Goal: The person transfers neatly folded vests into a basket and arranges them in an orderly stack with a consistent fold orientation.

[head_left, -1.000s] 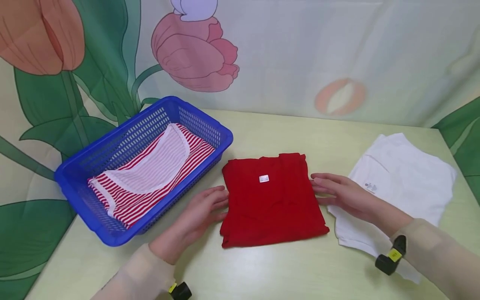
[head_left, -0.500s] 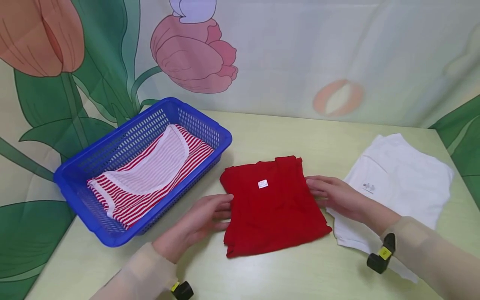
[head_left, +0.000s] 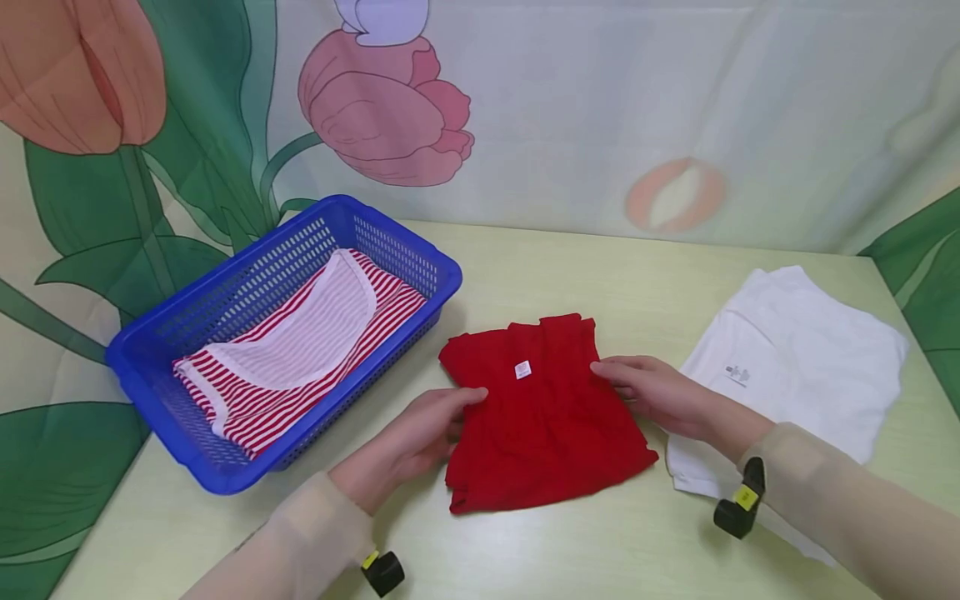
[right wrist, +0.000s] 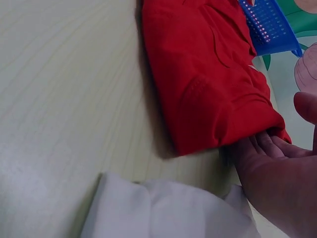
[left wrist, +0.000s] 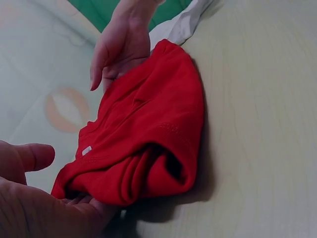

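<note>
A folded red shirt (head_left: 551,425) with a small white label lies on the table between both hands, its middle bunched up. My left hand (head_left: 423,433) is at its left edge, fingers tucked beneath the cloth; in the left wrist view the thumb (left wrist: 35,156) stands raised off the fabric. At the opposite edge, my right hand (head_left: 663,396) has its fingers under the shirt, and the right wrist view shows that thumb lifted away too. The fingertips of both hands are hidden by the cloth.
A blue plastic basket (head_left: 161,312) stands at the left, with a folded red-and-white striped garment (head_left: 300,350) inside. To the right lies a white garment (head_left: 810,358) with a small dark print, partly under the right forearm. A flower-patterned curtain (head_left: 562,117) hangs behind the table.
Both hands have moved inward and slid their fingers under the red shirt's sides. The shirt has turned slightly and bunched up in the middle. The basket and white garment stay put.
</note>
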A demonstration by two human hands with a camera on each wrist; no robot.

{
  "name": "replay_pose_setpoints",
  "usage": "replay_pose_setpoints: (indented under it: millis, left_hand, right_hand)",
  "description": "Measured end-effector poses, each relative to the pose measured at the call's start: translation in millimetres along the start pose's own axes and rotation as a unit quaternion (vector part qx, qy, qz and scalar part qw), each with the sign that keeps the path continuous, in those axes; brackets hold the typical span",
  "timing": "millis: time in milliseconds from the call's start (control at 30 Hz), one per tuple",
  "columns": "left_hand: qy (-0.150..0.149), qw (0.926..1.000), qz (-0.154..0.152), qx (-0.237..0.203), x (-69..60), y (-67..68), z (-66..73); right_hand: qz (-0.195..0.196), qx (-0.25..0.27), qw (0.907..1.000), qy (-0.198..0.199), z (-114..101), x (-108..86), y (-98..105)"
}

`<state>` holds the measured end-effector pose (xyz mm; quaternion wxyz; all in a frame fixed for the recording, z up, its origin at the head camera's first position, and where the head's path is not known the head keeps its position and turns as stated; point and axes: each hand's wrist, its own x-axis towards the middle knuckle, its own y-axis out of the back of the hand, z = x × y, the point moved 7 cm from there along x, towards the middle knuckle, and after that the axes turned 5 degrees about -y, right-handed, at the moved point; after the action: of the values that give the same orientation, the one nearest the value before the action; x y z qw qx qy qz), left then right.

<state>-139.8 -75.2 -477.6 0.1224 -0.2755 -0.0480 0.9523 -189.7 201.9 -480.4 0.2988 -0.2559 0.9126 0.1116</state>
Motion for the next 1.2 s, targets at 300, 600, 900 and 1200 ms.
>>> replay_pose_setpoints:
  millis: [300,600,900,1200]
  left_hand:
    - [0.002,1.0000,0.004,-0.006,6.5,-8.0,2.9]
    - [-0.010,0.9998,0.016,0.000,3.7,-7.1,7.3]
    - [-0.031,0.9995,0.007,0.000,-8.0,-8.2,27.8]
    - [-0.061,0.9980,-0.011,0.013,-24.0,-12.8,68.0]
  right_hand:
    - [-0.009,-0.026,0.9996,0.008,-0.8,11.0,-7.2]
    - [0.014,-0.038,0.9980,0.048,-10.9,7.8,-4.1]
    - [0.036,-0.048,0.9960,0.066,-28.5,-8.2,9.0]
    - [0.039,-0.051,0.9938,0.091,-60.5,-28.4,24.8]
